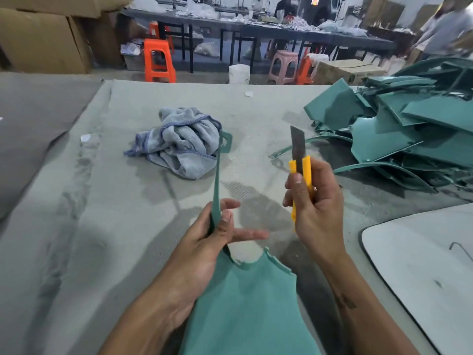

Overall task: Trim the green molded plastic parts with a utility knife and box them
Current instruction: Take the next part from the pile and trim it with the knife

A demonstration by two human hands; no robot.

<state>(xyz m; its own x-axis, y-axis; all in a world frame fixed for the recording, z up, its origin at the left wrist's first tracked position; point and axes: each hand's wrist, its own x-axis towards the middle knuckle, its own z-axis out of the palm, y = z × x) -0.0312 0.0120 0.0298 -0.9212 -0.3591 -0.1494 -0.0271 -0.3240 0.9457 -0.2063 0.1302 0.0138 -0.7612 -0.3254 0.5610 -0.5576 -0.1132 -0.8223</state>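
Left hand (204,239) pinches green part (245,301) strip at 6 o'clock; right hand (314,206) grips utility knife (300,160), blade clear; untrimmed pile (409,129) at 2 o'clock; boxing not begun

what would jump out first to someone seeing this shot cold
Dead centre, the right hand holds a yellow utility knife with its blade pointing up, while the left hand pinches the thin strap of a green plastic part. A pile of green parts fills the right side; a crumpled blue towel lies mid-table.
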